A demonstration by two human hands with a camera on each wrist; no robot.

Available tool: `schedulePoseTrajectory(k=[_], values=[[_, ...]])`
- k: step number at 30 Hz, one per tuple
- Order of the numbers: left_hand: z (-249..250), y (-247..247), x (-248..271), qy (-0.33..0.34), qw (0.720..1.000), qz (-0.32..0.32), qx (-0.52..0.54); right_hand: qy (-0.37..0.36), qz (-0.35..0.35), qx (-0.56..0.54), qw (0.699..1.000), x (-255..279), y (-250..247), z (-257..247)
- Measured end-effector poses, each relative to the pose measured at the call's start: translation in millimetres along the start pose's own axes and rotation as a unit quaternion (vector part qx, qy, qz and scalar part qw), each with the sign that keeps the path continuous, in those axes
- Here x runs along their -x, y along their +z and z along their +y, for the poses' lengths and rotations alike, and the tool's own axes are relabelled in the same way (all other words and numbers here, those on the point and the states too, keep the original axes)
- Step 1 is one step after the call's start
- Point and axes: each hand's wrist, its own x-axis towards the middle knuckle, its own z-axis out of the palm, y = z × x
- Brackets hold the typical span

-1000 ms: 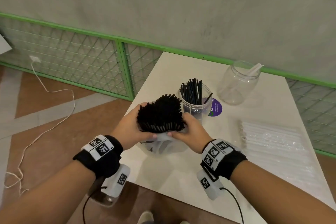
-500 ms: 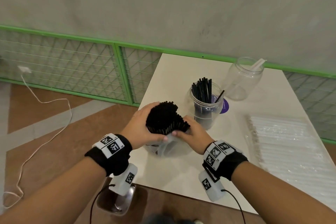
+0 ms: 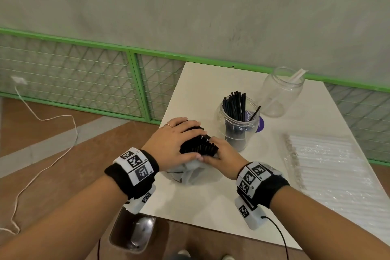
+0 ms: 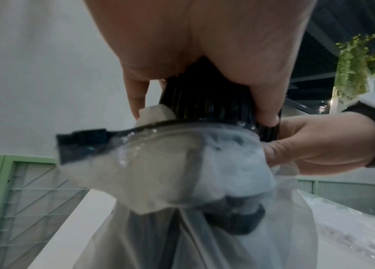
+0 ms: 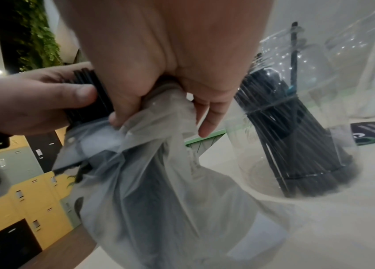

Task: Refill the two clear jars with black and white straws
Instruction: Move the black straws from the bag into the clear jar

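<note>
A bundle of black straws (image 3: 200, 146) sticks out of a clear plastic bag (image 3: 190, 175) that stands on the white table (image 3: 202, 82). My left hand (image 3: 179, 139) wraps over the bundle's upper end, fingers and thumb curled round the straws (image 4: 207, 102). My right hand (image 3: 221, 154) pinches the bag's rim (image 5: 158, 138) just below the left hand (image 5: 32, 102). Just behind, a clear jar (image 3: 238, 126) holds black straws. Further back, a second clear jar (image 3: 278, 93) holds a single white straw.
A flat pack of white straws (image 3: 329, 167) lies on the table's right side. A purple round sticker (image 3: 260, 123) shows behind the black-straw jar. A green mesh fence (image 3: 84, 82) runs behind and to the left of the table. The table's left edge is close to my left wrist.
My left hand has gone from the bag's side to over the top of the black straw bundle. The bundle now leans away from me. My right hand stays on the bag.
</note>
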Motion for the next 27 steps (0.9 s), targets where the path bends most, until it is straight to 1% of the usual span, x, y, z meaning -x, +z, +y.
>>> schedulePoseTrajectory(k=[2,4,6,8,10,13,15,17,19,22,24,27], values=[[-1,4,-1,-0.006,1.0,0.003,0.01,-0.013,0.02,0.007,1.0,5,0,3],[0,8,-2,-0.009,1.0,0.021,0.015,-0.022,0.075,0.039,0.996,14,1,6],[0,10,-1,-0.01,0.998,0.049,0.027,-0.036,0.143,0.109,0.983,22,1,11],[0,11,0,-0.008,0.996,0.073,0.041,-0.047,0.172,0.165,0.97,25,0,13],[1,12,0,-0.007,0.994,0.093,0.055,-0.049,0.153,0.183,0.97,21,0,11],[4,13,-1,-0.022,0.986,0.136,0.089,-0.053,0.118,0.175,0.976,11,-4,-1],[3,12,-1,-0.041,0.978,0.169,0.116,-0.067,0.122,0.156,0.978,9,-9,-9],[3,12,0,-0.056,0.97,0.19,0.138,-0.062,0.127,0.131,0.981,9,-15,-15],[3,13,2,-0.061,0.971,0.188,0.134,-0.023,0.104,0.122,0.987,9,-16,-13],[2,15,2,-0.064,0.978,0.173,0.1,0.032,0.071,0.098,0.992,13,-12,-8],[1,14,3,-0.071,0.979,0.164,0.099,0.036,0.073,0.064,0.995,19,-9,-7],[1,12,5,-0.071,0.982,0.147,0.095,0.028,0.106,0.045,0.993,21,-3,-13]])
